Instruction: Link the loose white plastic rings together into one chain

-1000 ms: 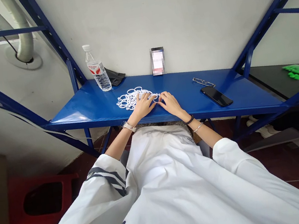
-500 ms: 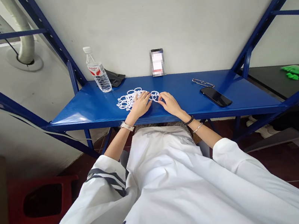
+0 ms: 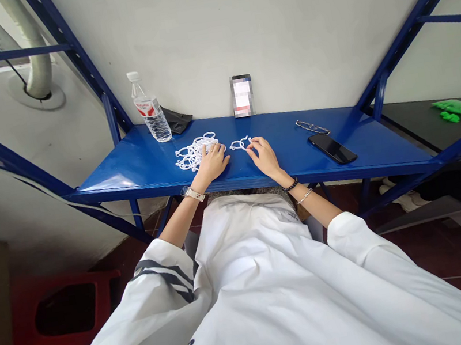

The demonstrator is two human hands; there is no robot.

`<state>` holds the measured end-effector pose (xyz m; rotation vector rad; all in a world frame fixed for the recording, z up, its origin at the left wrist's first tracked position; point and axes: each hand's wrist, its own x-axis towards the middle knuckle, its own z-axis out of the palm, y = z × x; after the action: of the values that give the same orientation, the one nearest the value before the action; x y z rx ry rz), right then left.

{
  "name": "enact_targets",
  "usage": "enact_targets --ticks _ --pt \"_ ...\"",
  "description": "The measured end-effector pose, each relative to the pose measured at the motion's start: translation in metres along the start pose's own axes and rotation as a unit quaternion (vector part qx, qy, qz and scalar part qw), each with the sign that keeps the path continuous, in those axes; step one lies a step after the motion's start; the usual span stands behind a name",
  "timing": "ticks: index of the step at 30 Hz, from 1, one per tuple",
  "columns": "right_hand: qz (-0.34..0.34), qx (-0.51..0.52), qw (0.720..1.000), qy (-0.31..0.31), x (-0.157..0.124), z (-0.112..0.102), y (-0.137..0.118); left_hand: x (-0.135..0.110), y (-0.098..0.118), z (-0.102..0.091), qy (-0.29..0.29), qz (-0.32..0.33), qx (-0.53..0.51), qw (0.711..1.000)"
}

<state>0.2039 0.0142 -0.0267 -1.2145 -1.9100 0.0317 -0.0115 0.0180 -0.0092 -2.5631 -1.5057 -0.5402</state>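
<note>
A tangled heap of white plastic rings [image 3: 192, 154], some with small loops on them, lies on the blue table. My left hand [image 3: 213, 163] rests flat over the right side of this heap, its fingers spread and partly covering the rings. To the right, apart from the heap, a few linked white rings [image 3: 237, 145] touch the fingertips of my right hand [image 3: 265, 156]. Thumb and index finger of that hand pinch one ring at its right edge.
A water bottle [image 3: 153, 115] and a black pouch [image 3: 177, 120] stand at the back left of the blue table [image 3: 133, 164]. One phone [image 3: 242, 96] leans on the wall. Glasses [image 3: 313, 127] and a black phone [image 3: 332, 148] lie on the right.
My left hand has shifted left, away from the right hand. The few rings at my right hand now lie clear of the heap, and their arrangement has turned.
</note>
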Motion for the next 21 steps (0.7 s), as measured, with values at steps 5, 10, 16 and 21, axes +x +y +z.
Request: enact_targets --ticks 5,10,16,21 --pt "0.009 -0.003 1.000 0.001 0.000 0.000 -0.002 0.004 0.014 0.001 -0.056 0.095 -0.040 0.993" --pt "0.004 -0.007 1.000 -0.009 -0.001 -0.002 -0.006 0.004 0.014 0.007 -0.056 0.027 -0.020 0.998" --pt "0.005 -0.007 1.000 0.005 -0.001 -0.004 -0.008 0.003 0.006 0.008 0.011 -0.057 0.001 0.998" --pt "0.003 0.001 1.000 0.001 -0.001 -0.004 -0.009 0.010 0.019 0.012 0.048 0.015 -0.151 0.987"
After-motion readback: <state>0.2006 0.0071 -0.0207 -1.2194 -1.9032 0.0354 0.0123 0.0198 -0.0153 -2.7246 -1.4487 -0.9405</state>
